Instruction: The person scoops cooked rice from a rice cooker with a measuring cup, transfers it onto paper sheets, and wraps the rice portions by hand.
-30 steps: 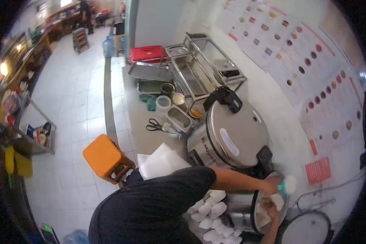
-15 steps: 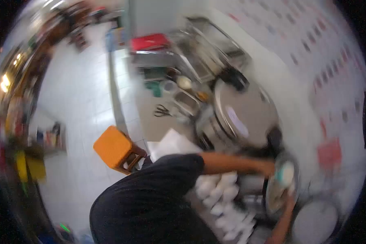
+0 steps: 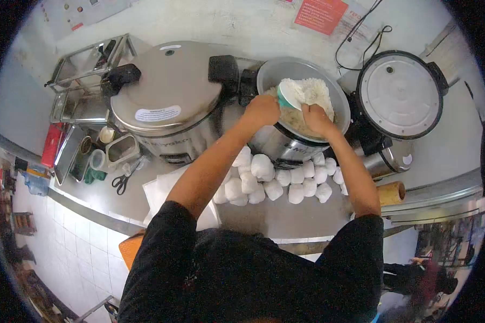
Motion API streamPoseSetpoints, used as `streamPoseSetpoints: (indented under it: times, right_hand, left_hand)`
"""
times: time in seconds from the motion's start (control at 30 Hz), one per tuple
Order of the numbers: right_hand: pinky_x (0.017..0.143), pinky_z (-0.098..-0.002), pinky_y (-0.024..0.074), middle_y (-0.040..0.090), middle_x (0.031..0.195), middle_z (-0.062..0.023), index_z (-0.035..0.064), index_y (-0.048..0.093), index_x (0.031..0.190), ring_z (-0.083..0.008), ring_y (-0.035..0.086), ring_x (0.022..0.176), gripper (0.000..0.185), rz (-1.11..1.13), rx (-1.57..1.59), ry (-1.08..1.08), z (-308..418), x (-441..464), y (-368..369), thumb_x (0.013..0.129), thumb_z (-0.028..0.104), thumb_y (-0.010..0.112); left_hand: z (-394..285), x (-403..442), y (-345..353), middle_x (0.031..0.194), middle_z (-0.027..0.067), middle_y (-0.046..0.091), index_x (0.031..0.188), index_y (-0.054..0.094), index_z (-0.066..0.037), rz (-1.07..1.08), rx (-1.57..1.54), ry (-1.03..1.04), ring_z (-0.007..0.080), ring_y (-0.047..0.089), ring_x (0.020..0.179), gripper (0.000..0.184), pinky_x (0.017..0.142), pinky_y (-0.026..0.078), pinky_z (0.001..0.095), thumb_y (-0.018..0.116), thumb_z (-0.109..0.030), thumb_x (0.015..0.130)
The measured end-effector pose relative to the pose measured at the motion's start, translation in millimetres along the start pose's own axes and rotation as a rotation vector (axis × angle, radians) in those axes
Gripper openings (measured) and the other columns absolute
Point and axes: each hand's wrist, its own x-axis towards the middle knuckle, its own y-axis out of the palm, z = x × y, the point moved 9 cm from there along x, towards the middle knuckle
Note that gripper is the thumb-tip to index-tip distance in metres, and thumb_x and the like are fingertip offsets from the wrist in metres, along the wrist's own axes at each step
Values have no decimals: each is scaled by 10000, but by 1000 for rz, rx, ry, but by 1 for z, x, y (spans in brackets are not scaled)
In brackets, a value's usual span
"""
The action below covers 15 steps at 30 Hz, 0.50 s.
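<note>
An uncovered rice cooker point(image 3: 342, 99) stands at the back of the counter with cooked white rice point(image 3: 315, 91) inside. Over its opening, my left hand point(image 3: 262, 110) is closed around the edge of a small bowl point(image 3: 290, 96), teal outside and white inside, tilted on its side against the rice. My right hand point(image 3: 318, 119) is also in the cooker's mouth, fingers curled by the bowl's other edge; what they grip is hidden. Several rounded white bundles point(image 3: 263, 167) lie on the counter before the cooker, below my forearms.
A large lidded rice cooker point(image 3: 167, 91) stands left, and an upright cooker lid point(image 3: 401, 94) right. White paper sheets point(image 3: 161, 194), black-handled scissors point(image 3: 120, 184) and metal trays point(image 3: 123, 149) lie on the counter point(image 3: 242, 220). An orange stool point(image 3: 130, 248) is below; another person point(image 3: 420, 277) is behind right.
My view has swung round from the side to face the counter and is sharper. Both hands are still at the open cooker with the bowl.
</note>
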Motion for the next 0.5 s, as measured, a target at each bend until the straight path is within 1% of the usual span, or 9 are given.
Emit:
streamPoseSetpoints:
  times: [0.03, 0.1, 0.13, 0.23, 0.3, 0.33, 0.43, 0.5]
  right_hand:
    - [855, -495, 458, 609, 897, -362, -111, 624, 879, -491, 598, 899, 568, 33, -13, 5, 6, -1, -1, 938, 399, 381]
    - [869, -482, 455, 601, 908, -373, -127, 619, 877, -496, 594, 916, 572, 107, -58, -31, 17, -8, -23, 937, 385, 371]
    - [876, -476, 454, 598, 914, -378, -135, 617, 876, -499, 593, 925, 575, 141, -74, -46, 22, -8, -31, 937, 378, 365]
    - [899, -507, 446, 590, 911, -390, -130, 634, 879, -502, 594, 960, 595, 131, 3, -4, 21, 7, -40, 939, 391, 353]
    - [886, -494, 445, 593, 921, -381, -138, 614, 843, -489, 595, 945, 580, 92, -11, 36, -2, 14, -12, 931, 374, 356]
    - [880, -487, 445, 595, 926, -376, -142, 604, 825, -483, 596, 937, 574, 64, -19, 51, -5, 18, -6, 927, 366, 358]
    - [872, -498, 444, 605, 955, -358, -134, 607, 824, -464, 601, 953, 582, 123, -97, 72, -15, 24, -8, 938, 375, 351]
    - [865, -500, 446, 608, 966, -349, -122, 607, 864, -459, 602, 958, 543, 200, -291, -7, -28, 24, -8, 951, 350, 352]
  left_hand:
    - [-2, 1, -2, 990, 235, 661, 1010, 683, -35, 43, 36, 8, 416, 640, 939, 320, 846, 515, 487, 459, -239, 908]
    - [14, 17, 20, 998, 234, 661, 993, 684, -23, -22, -33, 11, 423, 638, 941, 317, 849, 514, 489, 467, -238, 905]
    - [16, 19, 18, 1002, 233, 662, 984, 684, -18, -52, -61, 16, 427, 636, 942, 316, 850, 513, 490, 472, -238, 904]
    - [-1, 4, 6, 1016, 246, 656, 950, 688, -9, -96, -22, 86, 431, 634, 945, 329, 850, 508, 499, 472, -253, 910]
    - [14, 6, 26, 1007, 248, 656, 961, 690, -20, -114, -150, -24, 431, 636, 934, 316, 833, 514, 499, 481, -250, 905]
    - [19, 6, 25, 1002, 248, 656, 967, 690, -26, -129, -208, -77, 430, 637, 928, 309, 824, 517, 498, 485, -248, 903]
    - [0, -10, 8, 980, 243, 658, 993, 687, -44, -99, -195, -24, 428, 641, 900, 296, 817, 521, 495, 489, -247, 907]
    - [-1, -9, 9, 969, 245, 657, 1035, 684, -55, -99, -182, -16, 431, 641, 881, 307, 813, 520, 494, 482, -251, 911]
